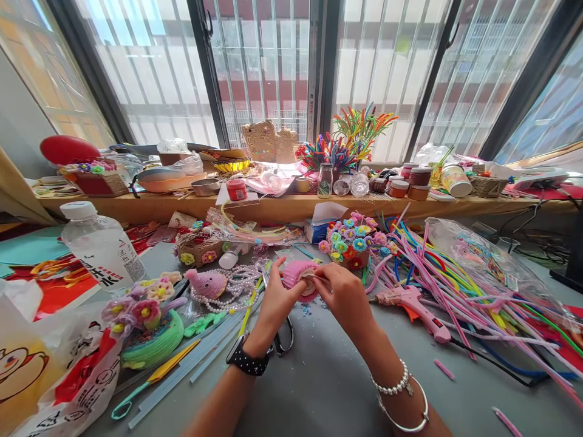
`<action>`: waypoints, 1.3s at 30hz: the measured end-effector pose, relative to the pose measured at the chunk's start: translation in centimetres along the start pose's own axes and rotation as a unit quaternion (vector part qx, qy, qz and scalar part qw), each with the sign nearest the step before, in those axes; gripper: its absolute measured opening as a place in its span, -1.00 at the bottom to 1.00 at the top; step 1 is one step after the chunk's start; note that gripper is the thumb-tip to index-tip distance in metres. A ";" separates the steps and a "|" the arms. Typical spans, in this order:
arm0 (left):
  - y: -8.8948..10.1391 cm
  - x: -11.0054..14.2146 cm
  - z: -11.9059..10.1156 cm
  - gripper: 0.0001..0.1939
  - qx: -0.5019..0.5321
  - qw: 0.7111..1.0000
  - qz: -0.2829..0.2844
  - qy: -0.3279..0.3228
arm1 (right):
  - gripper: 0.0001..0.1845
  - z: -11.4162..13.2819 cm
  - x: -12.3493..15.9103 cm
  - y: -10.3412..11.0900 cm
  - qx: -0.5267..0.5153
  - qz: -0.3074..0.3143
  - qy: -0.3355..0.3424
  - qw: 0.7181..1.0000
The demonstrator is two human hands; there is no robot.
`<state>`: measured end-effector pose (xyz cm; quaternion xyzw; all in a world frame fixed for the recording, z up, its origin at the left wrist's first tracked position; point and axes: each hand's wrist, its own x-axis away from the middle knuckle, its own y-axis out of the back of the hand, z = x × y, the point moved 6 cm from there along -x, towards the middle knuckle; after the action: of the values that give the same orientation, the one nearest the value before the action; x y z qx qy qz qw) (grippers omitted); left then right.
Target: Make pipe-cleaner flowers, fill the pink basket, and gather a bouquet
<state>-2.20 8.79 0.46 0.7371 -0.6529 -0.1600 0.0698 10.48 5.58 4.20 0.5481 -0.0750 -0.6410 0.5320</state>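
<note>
A round, ribbed pink chenille-stem piece (295, 274) is held over the middle of the grey table, its pale, hollow-looking side turned partly towards me. My left hand (279, 298) grips it from the left, thumb at the rim. My right hand (342, 292) is closed in a pinch at the pale centre; a thin whitish bit shows by the fingertips, too small to name. Scissors (285, 340) lie partly hidden under my left wrist. Small bluish bits (306, 309) are scattered below the piece. To the right lies a pink glue gun (416, 306).
Pink, yellow and blue chenille stems (455, 285) spread across the right. A flower basket (355, 258), pearl strings (248, 285), a pink cone figure (207, 284), clear glue sticks (182, 370), a green flower piece (155, 343) and a water bottle (102, 249) stand or lie around. A cluttered sill runs behind.
</note>
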 end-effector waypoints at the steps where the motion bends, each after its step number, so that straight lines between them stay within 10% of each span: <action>1: -0.1 0.1 -0.3 -0.46 -0.009 1.000 0.009 -0.010 | -0.90 0.0 0.0 0.0 -0.011 0.000 -0.005 1.000; 25: -0.3 1.1 -1.1 -0.56 -0.062 0.994 -0.041 -0.078 | -0.82 -1.0 0.1 -0.1 -0.136 0.036 -0.145 0.979; 32: -0.8 1.4 -1.7 -0.62 -0.072 0.993 0.001 -0.099 | -0.80 -1.4 0.1 -0.3 -0.023 0.033 -0.163 0.986; 39: -0.3 -0.2 0.4 -0.51 -0.027 0.998 0.049 0.018 | -0.77 -1.1 -0.2 0.4 -0.081 0.075 -0.065 0.992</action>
<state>-2.04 9.04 -0.01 0.7051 -0.6821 -0.1603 0.1094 11.52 6.11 4.13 0.4532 -0.0986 -0.6375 0.6153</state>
